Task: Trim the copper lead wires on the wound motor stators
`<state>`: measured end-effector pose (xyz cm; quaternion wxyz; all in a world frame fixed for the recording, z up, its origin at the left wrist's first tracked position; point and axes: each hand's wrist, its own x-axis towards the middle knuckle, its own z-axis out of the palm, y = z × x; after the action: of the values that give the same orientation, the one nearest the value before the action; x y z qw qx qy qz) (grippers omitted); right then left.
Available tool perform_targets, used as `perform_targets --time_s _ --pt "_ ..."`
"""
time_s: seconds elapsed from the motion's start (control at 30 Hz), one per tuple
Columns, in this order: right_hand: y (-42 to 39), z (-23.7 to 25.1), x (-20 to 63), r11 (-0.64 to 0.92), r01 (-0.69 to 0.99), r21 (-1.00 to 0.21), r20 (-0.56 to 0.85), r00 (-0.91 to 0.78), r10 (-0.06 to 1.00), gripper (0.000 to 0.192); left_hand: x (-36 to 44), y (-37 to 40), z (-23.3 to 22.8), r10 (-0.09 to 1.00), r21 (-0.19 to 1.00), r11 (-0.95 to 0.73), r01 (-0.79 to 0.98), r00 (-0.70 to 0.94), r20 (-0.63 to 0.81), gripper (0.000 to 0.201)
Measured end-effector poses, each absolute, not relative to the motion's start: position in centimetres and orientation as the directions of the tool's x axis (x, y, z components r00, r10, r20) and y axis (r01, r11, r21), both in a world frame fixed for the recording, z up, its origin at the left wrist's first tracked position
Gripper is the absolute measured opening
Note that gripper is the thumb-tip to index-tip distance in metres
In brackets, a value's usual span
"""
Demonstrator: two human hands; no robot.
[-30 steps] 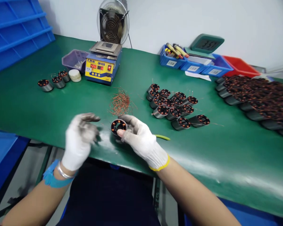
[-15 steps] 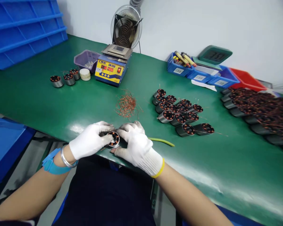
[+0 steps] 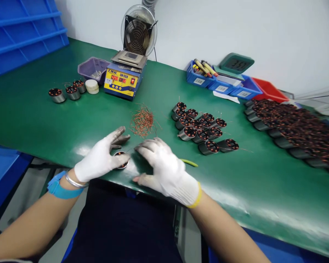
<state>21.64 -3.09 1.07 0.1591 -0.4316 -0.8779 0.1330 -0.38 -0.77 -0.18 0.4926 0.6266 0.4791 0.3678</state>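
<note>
Near the table's front edge stands a motor stator (image 3: 121,163), a round metal ring with copper windings inside. My left hand (image 3: 101,155), in a white glove with greyed fingertips, is open beside it, its thumb lying across the stator's top and its other fingers stretched out behind. My right hand (image 3: 164,168), gloved too, is open just to the right, apart from the stator, palm down with fingers spread. A green tool handle (image 3: 190,163) sticks out past my right hand; the rest of it is hidden.
Copper wire clippings (image 3: 142,121) are heaped behind my hands. Several stators (image 3: 201,135) stand right of centre, a dense mass of more (image 3: 293,135) farther right. A yellow-blue solder pot (image 3: 120,82), a purple bin (image 3: 91,69) and small blue bins (image 3: 199,78) stand at the back.
My left fingers have opened away from the stator, and my right hand has drawn off to the right. The camera view has shifted a little.
</note>
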Motion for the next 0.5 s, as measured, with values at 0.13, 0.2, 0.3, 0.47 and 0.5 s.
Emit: perform_targets --time_s 0.13,0.2,0.3,0.47,0.5 --pt "-5.5 1.6 26.3 0.427 0.868 -0.251 0.06 -0.427 0.902 0.117 0.1 -1.0 1.2 0.901 0.854 -0.126 0.505 0.418 -0.114 0.093" --pt "-6.7 0.9 28.7 0.363 0.913 -0.185 -0.01 -0.371 0.929 0.123 0.5 -1.4 1.3 0.947 0.824 -0.075 0.561 0.298 -0.117 0.088" --pt "-8.1 -0.5 31.0 0.334 0.931 -0.145 -0.031 -0.342 0.939 0.119 0.3 -1.5 0.8 0.979 0.844 0.003 0.536 0.172 -0.112 0.099" --pt "-8.6 -0.3 31.6 0.359 0.923 -0.137 -0.028 -0.366 0.93 0.097 -1.2 0.4 0.5 0.885 0.951 0.09 0.295 0.413 -0.212 0.105" --pt "-8.6 0.1 31.5 0.364 0.921 -0.138 -0.045 -0.373 0.927 0.091 -1.3 0.7 0.6 0.859 0.963 0.118 0.242 0.461 -0.222 0.104"
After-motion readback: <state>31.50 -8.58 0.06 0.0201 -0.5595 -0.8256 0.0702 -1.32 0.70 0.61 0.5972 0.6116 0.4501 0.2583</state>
